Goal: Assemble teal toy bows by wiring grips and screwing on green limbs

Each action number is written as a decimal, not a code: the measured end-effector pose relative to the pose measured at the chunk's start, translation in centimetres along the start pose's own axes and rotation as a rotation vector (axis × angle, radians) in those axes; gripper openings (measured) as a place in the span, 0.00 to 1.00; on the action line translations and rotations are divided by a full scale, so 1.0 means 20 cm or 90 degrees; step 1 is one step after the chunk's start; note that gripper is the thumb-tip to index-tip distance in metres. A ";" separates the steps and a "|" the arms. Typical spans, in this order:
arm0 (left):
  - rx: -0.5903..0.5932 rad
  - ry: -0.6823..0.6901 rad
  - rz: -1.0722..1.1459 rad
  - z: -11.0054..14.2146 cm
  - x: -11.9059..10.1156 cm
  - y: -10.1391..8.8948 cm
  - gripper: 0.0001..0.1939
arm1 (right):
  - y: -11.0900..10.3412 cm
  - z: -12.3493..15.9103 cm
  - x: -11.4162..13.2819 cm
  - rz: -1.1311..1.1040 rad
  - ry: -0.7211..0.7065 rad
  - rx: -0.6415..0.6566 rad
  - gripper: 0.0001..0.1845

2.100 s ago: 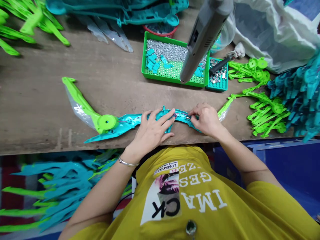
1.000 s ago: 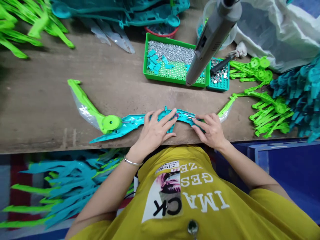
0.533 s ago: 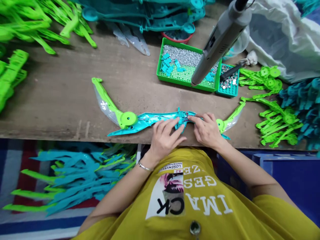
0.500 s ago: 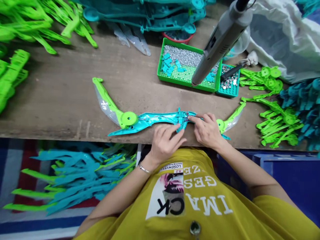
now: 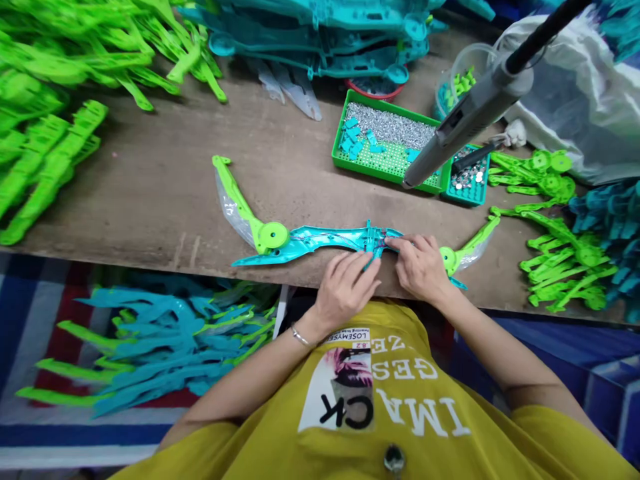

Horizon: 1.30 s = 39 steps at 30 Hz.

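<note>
You have a turquoise bow-shaped shell (image 5: pixel 320 239) lying hollow side up along the front edge of the brown table (image 5: pixel 160 180), its pointed left end just inside that edge. A green limb (image 5: pixel 273 235) angles up and away at its left end; another green limb (image 5: pixel 449 260) rises at its right end, both carrying clear plates.

Your left hand (image 5: pixel 345 288) reaches over the front edge from below, fingers close together and loosely bent, fingertips at the lower part of the shell's middle. Your right hand (image 5: pixel 423 270) covers the stretch right of the middle, index finger extended to the thin wires (image 5: pixel 384 238) inside. You cannot tell here whether either hand grips anything; the palms face down and hide it.

Tabletop runs behind the shell as far as a green tray (image 5: pixel 385 175) of small metal pieces, and leftward to a heap of green parts (image 5: pixel 55 160). The right side is tighter: the right limb's tip reaches a cluster of green pieces (image 5: pixel 560 260), touching or nearly so. Overhead, a grey tool (image 5: pixel 465 117) slants down on a black cord, its tip near the tray's front rim. Below the front edge, at left, lie more turquoise and green parts (image 5: pixel 150 333).
</note>
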State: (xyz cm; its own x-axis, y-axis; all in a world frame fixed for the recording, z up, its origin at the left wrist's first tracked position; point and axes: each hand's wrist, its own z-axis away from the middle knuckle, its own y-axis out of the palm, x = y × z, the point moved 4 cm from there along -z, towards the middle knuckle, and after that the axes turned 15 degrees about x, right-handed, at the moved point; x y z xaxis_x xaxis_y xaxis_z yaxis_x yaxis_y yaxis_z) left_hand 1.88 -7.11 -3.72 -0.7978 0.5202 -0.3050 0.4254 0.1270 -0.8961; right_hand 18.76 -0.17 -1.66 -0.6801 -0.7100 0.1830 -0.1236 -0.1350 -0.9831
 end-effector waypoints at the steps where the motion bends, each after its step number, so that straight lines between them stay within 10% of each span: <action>1: -0.005 -0.023 -0.013 0.02 0.03 0.00 0.22 | 0.00 0.00 0.00 -0.005 -0.003 0.000 0.18; 16: 0.140 -0.033 0.042 -0.01 0.17 0.01 0.30 | 0.02 -0.02 -0.01 -0.026 0.047 0.029 0.17; 28: 0.129 0.016 0.021 -0.12 -0.05 0.04 0.24 | 0.03 -0.01 -0.01 -0.023 0.039 0.026 0.18; 39: 0.106 -0.014 0.000 -0.10 -0.04 0.14 0.28 | -0.02 -0.03 -0.01 -0.015 0.002 0.009 0.19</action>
State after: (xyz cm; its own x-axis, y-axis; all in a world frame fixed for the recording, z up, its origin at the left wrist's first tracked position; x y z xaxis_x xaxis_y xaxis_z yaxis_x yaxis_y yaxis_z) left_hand 4.60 -5.53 -5.42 -0.8073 0.5018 -0.3105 0.3505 -0.0155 -0.9364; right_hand 18.43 0.49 -1.26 -0.6798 -0.7038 0.2060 -0.1294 -0.1614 -0.9784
